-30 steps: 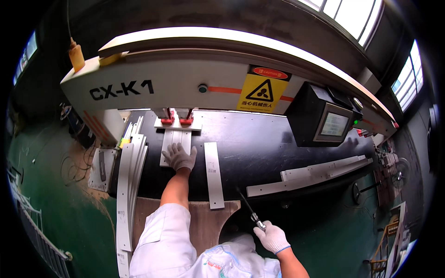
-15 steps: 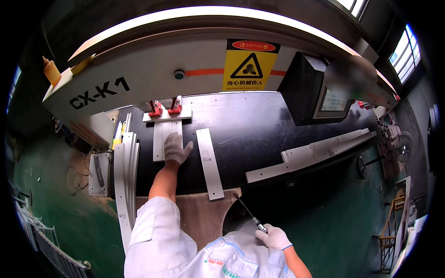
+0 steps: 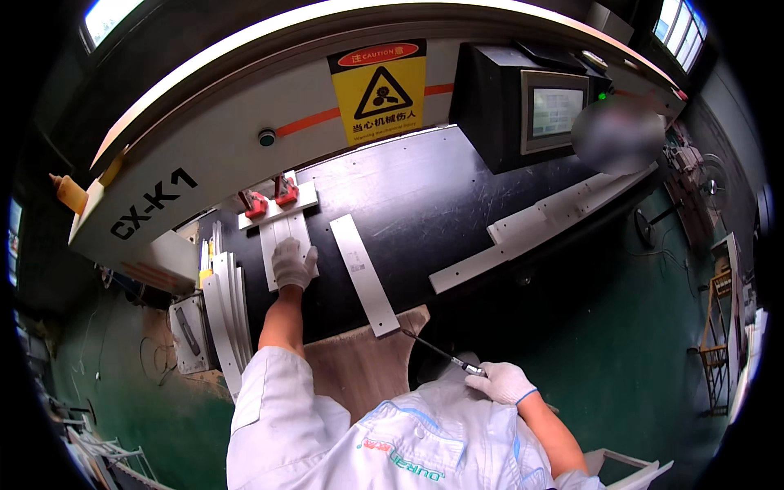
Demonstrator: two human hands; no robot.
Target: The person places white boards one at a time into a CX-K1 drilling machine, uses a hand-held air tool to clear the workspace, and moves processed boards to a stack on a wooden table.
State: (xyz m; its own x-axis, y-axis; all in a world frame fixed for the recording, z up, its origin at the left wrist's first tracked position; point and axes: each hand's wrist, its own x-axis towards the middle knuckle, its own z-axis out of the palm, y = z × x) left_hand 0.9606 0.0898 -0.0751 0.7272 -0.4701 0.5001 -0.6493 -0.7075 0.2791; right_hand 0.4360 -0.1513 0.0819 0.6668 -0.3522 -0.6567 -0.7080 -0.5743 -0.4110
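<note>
My left hand [image 3: 292,263], in a white glove, lies flat with the thumb spread on a pair of white strips [image 3: 286,229] side by side on the black table. Their far ends meet a white crosspiece [image 3: 304,198], where two red clamps [image 3: 286,191] stand. My gloved right hand [image 3: 500,382] is closed, low in front of my body, around a slim black rod or hose with a silver metal fitting [image 3: 474,370]. Its far tip reaches the table's front edge, close to a loose white strip [image 3: 363,273]. What lies inside the right fist is hidden.
Over the table spans a grey machine beam [image 3: 237,139] with a yellow warning sign [image 3: 378,91] and a boxed screen [image 3: 557,112]. Long white strips [image 3: 539,224] lie at the right; more curved-looking strips [image 3: 224,314] are stacked at the left. A fan [image 3: 713,186] stands far right.
The view has turned toward the right. My left hand stays on the paired strips. The right hand keeps its hold; the rod's tip has come closer to the loose strip's near end.
</note>
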